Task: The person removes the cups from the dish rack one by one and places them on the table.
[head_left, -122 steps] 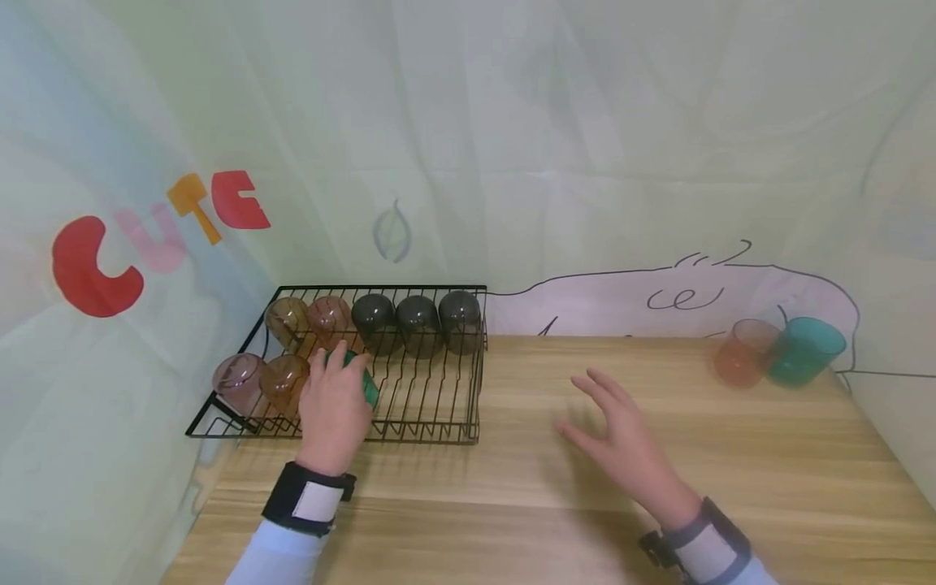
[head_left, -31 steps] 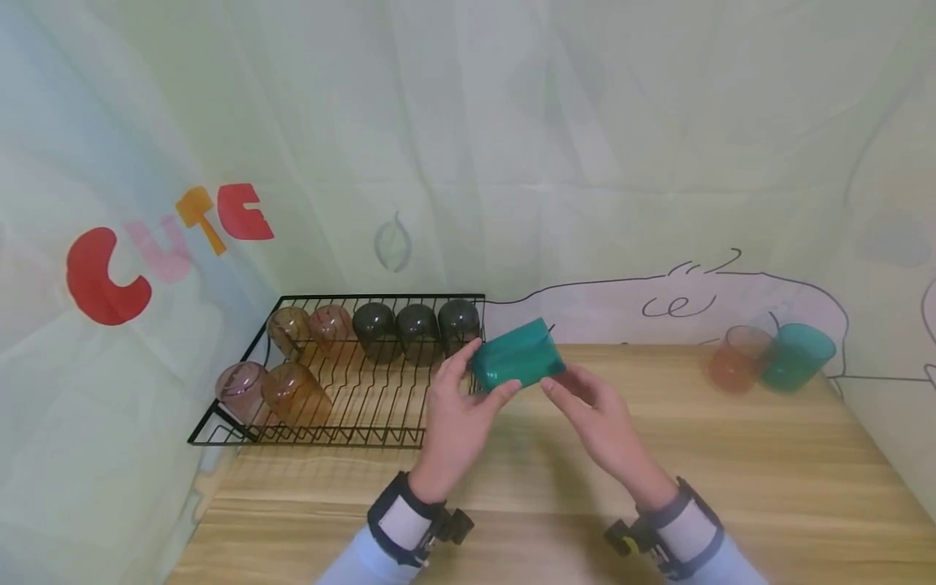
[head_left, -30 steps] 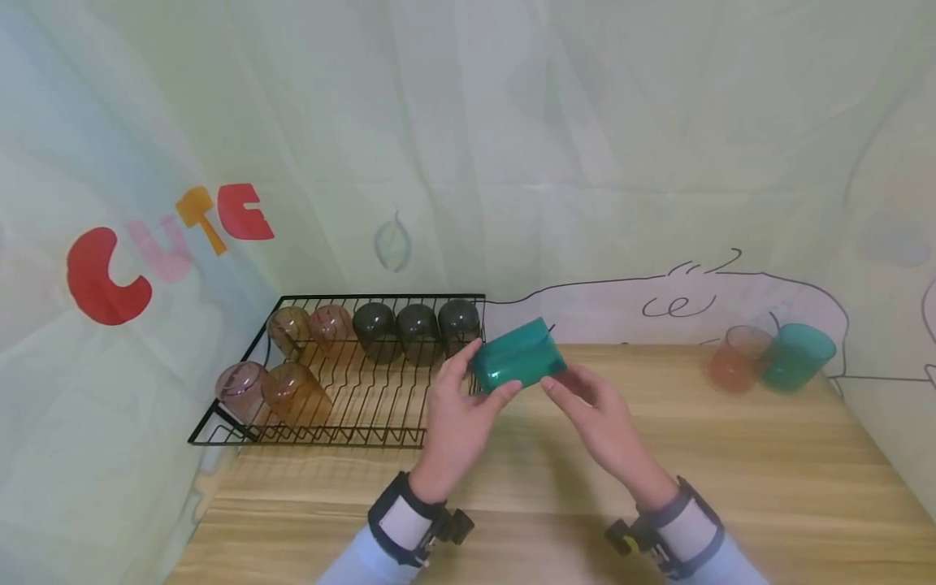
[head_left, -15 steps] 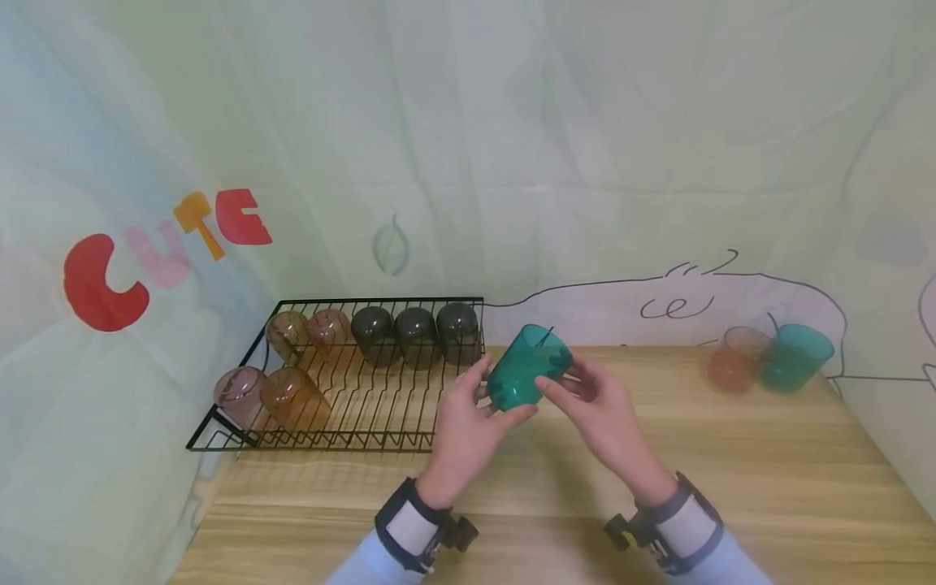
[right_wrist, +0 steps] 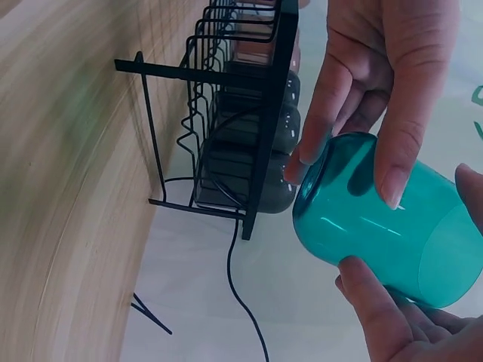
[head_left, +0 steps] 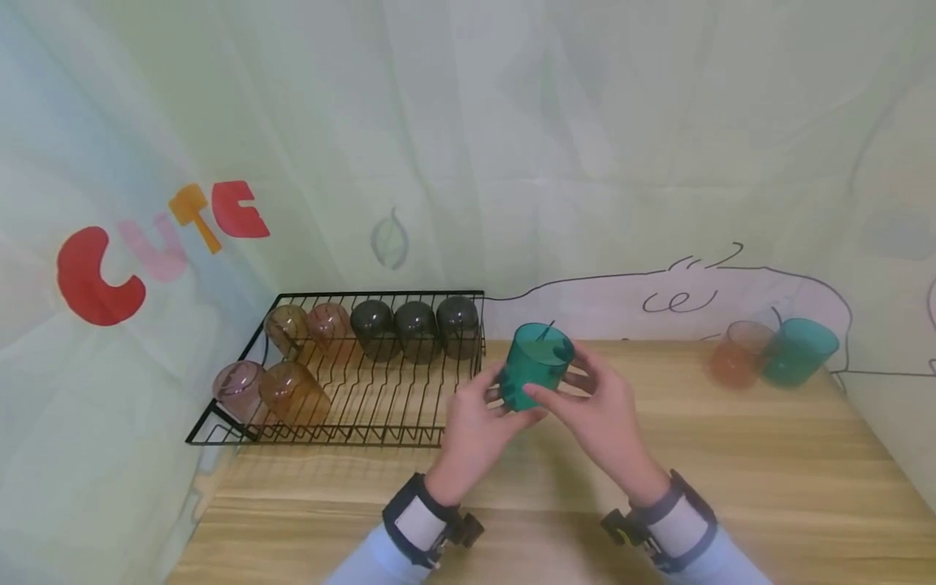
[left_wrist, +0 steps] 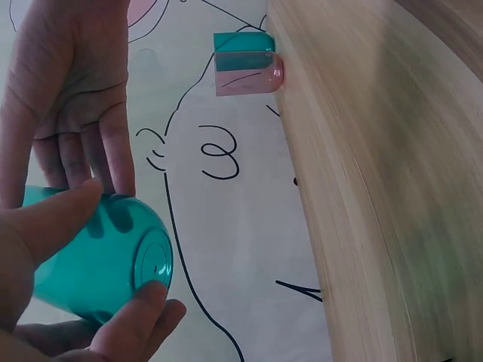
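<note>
A: Grip?
B: Left hand (head_left: pixel 478 424) and right hand (head_left: pixel 605 413) both curled round one translucent teal cylindrical tumbler (head_left: pixel 535 367), glass or plastic, mouth up above wood-grain table (head_left: pixel 804 487).
A: Risk?
B: Possible slip if either loosens; wall looks smooth.

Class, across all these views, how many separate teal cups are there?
2. One teal cup is held between the left hand and right hand; the other teal cup stands toward the right end of the table, beside a reddish cup.

A hand could pass over the counter (head_left: pixel 790 471) between the right hand (head_left: pixel 605 413), mid-frame, and the red cup (head_left: pixel 731 364) at right, while the rack (head_left: pixel 380 293) bars centre-left.
</note>
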The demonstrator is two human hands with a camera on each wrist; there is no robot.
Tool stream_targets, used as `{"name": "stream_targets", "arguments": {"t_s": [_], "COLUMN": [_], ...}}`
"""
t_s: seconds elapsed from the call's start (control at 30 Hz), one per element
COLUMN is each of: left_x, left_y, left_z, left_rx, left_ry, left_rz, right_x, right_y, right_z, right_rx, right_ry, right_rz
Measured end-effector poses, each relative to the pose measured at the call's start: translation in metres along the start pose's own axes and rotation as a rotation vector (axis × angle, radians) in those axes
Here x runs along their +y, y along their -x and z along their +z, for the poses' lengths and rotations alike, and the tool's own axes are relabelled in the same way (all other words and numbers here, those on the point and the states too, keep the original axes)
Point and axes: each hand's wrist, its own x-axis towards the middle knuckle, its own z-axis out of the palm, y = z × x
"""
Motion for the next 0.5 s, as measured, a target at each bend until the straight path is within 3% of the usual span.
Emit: {"name": "stream_targets", "arguments": {"t_s": [0.27, 0.5], "left_x": [-0.001, -0.001], "left_y": [0.001, 0.003], "left_z": [0.002, 0.001], "left_rx": [-0.017, -0.026], "left_ry": [-0.034, -0.064], "left_rz": [-0.013, -0.029], "right_x": [0.004, 0.026], "right_y": [0.000, -0.006], "right_z": [0.003, 0.007], "right_rx": [0.011, 0.018], "right_ry": [0.076, 0.092], "right_rz": [-0.065, -0.084]}}
